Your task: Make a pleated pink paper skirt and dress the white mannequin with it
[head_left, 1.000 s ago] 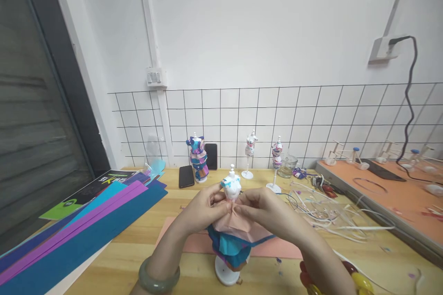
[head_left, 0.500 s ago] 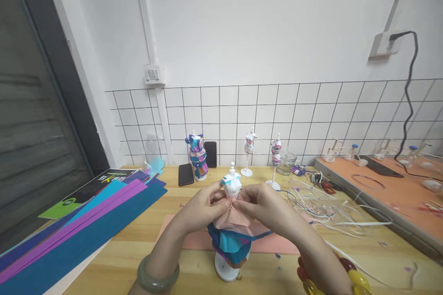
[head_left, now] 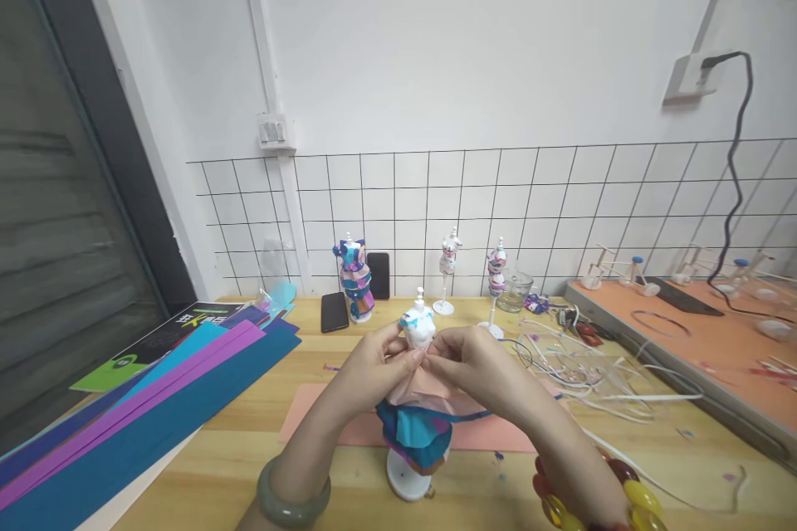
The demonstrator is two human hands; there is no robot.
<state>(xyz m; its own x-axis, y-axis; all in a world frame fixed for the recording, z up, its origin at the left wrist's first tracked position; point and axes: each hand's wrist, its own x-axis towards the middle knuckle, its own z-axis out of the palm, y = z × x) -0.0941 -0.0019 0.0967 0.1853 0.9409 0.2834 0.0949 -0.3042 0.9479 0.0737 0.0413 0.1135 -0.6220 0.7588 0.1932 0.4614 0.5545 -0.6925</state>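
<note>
A small white doll dress form [head_left: 418, 327] stands upright on a round white base [head_left: 406, 477] in front of me. Layers of blue, purple and brown crepe paper [head_left: 416, 431] hang round it as a skirt, under a top layer of pink crepe paper [head_left: 429, 392]. My left hand [head_left: 383, 365] pinches the pink paper at the waist between thumb and fingers. From the other side my right hand [head_left: 464, 361] pinches the same paper, its thumb close to the left thumb. The fingertips behind the form are hidden.
Three more dress forms stand at the back, one in a layered paper dress [head_left: 356, 278]. Near it are two phones [head_left: 334, 313]. Coloured paper sheets [head_left: 187, 406] lie at left. A glass cup [head_left: 514, 292], tangled cords [head_left: 598, 386] and an orange board [head_left: 716, 340] are at right.
Both hands keep pinching the paper at the waist, with small finger shifts. The left forearm has moved slightly right. The view has tilted a little.
</note>
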